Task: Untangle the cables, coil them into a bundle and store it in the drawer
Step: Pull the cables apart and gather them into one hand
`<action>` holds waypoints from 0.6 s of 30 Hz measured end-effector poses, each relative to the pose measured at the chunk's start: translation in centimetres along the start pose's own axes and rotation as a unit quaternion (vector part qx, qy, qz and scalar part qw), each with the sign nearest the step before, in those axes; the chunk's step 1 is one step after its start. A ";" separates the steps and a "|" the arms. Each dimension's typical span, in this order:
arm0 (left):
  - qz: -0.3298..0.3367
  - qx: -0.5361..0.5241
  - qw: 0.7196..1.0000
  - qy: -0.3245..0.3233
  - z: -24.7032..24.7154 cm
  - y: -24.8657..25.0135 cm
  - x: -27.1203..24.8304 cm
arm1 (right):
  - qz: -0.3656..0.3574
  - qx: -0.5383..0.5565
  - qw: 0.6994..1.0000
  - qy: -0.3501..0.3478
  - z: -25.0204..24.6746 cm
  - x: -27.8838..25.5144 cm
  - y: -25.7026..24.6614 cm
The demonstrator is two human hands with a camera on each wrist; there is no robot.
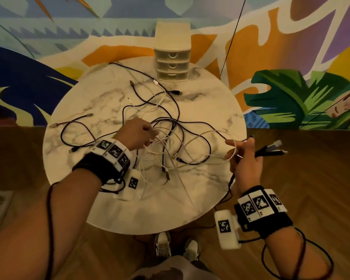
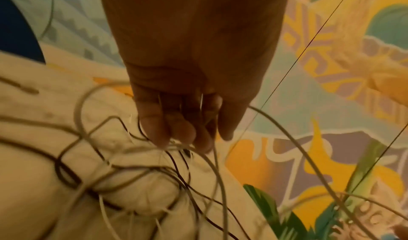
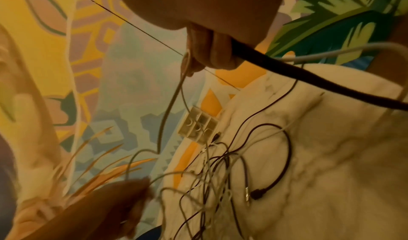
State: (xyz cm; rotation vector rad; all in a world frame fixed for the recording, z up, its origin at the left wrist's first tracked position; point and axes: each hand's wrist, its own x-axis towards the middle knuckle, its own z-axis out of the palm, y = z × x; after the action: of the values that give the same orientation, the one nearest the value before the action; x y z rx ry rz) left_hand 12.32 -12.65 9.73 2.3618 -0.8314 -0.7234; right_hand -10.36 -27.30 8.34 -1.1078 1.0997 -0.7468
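A tangle of black, purple and white cables [image 1: 166, 138] sprawls across the round marble table [image 1: 200, 197]. My left hand [image 1: 137, 134] hovers over the tangle's middle, fingers curled and pinching white strands [image 2: 176, 144]. My right hand [image 1: 245, 156] is at the table's right edge, gripping a white cable loop [image 1: 231, 152] plus several dark cable ends [image 1: 271, 151] that stick out to the right. In the right wrist view the fingers [image 3: 216, 52] clamp a thick black cable [image 3: 309, 76] and a thin white one [image 3: 174, 95]. The small three-drawer unit [image 1: 172, 61] stands at the table's far edge, drawers closed.
Loose cable ends lie spread toward the table's left [image 1: 73, 122] and far side [image 1: 176, 92]. A colourful mural rug [image 1: 291, 57] and wooden floor [image 1: 311, 168] surround the table. My shoes [image 1: 176, 247] are under the near edge. Thin black lines [image 1: 232, 37] run up from the scene.
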 end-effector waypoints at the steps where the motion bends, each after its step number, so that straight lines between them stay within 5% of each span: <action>1: 0.008 0.003 1.000 0.011 -0.6 0.0 0.1 | 0.004 -0.005 1.000 0.024 -0.4 0.6 0.0; 7: -0.011 -0.041 0.994 0.098 -0.7 0.5 0.0 | -0.014 0.013 0.987 0.157 -1.4 1.6 -1.4; 11: 0.033 -0.045 0.995 0.086 0.2 2.8 -0.8 | -0.041 -0.048 0.998 -0.013 0.9 -0.7 -2.1; 14: 0.121 0.110 0.985 0.051 1.6 4.8 -2.9 | -0.022 -0.148 0.970 -0.193 3.2 -2.6 -1.4; 18: 0.186 0.279 0.942 0.019 5.4 5.6 -5.8 | 0.001 -0.200 0.946 -0.255 5.6 -3.0 -0.5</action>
State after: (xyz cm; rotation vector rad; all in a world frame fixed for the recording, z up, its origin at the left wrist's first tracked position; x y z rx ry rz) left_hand 2.86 -14.06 11.14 2.5557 -1.5783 -0.3041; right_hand -5.99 -22.97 10.08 -1.5369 0.8183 -0.2041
